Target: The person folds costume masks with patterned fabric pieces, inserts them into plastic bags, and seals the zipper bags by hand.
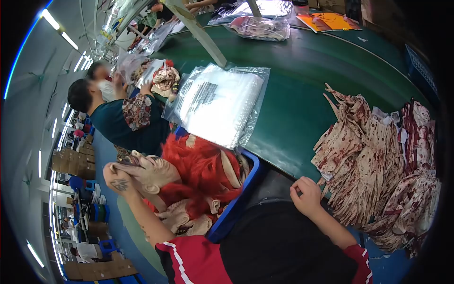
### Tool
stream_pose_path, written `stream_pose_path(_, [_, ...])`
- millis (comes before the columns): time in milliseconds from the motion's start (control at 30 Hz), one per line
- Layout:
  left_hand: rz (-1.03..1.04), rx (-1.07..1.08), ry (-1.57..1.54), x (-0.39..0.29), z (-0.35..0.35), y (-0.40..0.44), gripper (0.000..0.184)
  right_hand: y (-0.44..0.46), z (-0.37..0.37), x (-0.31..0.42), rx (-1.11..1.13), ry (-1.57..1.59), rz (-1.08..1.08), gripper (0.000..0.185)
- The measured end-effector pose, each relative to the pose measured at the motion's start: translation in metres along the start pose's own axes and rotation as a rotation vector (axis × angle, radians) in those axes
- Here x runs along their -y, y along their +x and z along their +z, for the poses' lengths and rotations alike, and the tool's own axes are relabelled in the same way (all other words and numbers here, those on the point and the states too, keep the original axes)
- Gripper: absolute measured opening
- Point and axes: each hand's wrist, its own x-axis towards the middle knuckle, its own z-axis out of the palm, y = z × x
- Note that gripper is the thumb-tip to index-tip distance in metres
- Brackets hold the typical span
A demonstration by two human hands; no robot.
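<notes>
My left hand [118, 179] is closed on the face end of a pale rubber mask [158, 171] with an ear and red hair. The mask lies over a blue bin [253, 177] full of similar masks with bright red hair [198, 163]. My right hand [306, 195] rests at the table's near edge with its fingers curled in, and nothing shows in it. Close to its right lies a heap of cream cloth strips [362, 158] spattered with dark red.
On the green table [288, 116] lies a stack of clear plastic bags [220, 104], behind the bin. A metal post [201, 31] rises beyond it. A co-worker [125, 111] stands at the left beside another mask [166, 80]. A bagged mask [260, 28] and an orange sheet [328, 22] lie farther back.
</notes>
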Motion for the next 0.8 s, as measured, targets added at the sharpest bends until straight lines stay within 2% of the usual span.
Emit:
stream_pose_path(167, [0.033, -0.13, -0.102, -0.06, 0.001, 0.042, 0.014, -0.002, 0.0, -0.002, -0.023, 0.019, 0.004, 0.012])
stream_pose_path(200, [0.059, -0.214, -0.127, -0.07, 0.0, 0.053, 0.014, -0.002, -0.001, -0.002, -0.021, 0.016, 0.003, 0.012])
stream_pose_path(267, [0.101, -0.383, -0.171, -0.088, -0.001, 0.073, 0.018, -0.003, -0.001, -0.002, -0.011, 0.011, -0.003, 0.012])
stream_pose_path(400, [0.062, -0.453, -0.183, -0.134, 0.005, 0.111, 0.03, -0.004, -0.003, 0.0, 0.052, 0.01, 0.032, 0.012])
stream_pose_path(467, [-0.025, -0.12, -0.228, -0.16, 0.005, 0.125, 0.038, -0.006, -0.003, 0.001, 0.067, -0.007, 0.027, 0.011])
stream_pose_path(500, [-0.018, -0.12, -0.248, -0.171, 0.011, 0.127, 0.038, -0.006, -0.004, 0.002, 0.096, -0.02, 0.014, 0.01])
stream_pose_path(600, [0.185, 0.126, -0.43, -0.203, 0.03, 0.133, 0.044, -0.002, -0.01, 0.016, 0.131, -0.049, -0.024, 0.012])
stream_pose_path(633, [0.196, 0.126, -0.45, -0.209, 0.049, 0.131, 0.044, 0.0, -0.013, 0.027, 0.157, -0.055, -0.054, 0.016])
stream_pose_path(700, [0.374, 0.293, -0.638, -0.219, 0.093, 0.123, 0.043, 0.005, -0.02, 0.045, 0.166, -0.07, -0.075, 0.021])
stream_pose_path(733, [0.387, 0.294, -0.658, -0.233, 0.095, 0.119, 0.043, 0.009, -0.025, 0.053, 0.154, -0.018, -0.101, 0.024])
stream_pose_path(800, [0.372, 0.45, -0.557, -0.27, 0.094, 0.096, 0.033, 0.017, -0.035, 0.068, 0.133, 0.089, -0.151, 0.032])
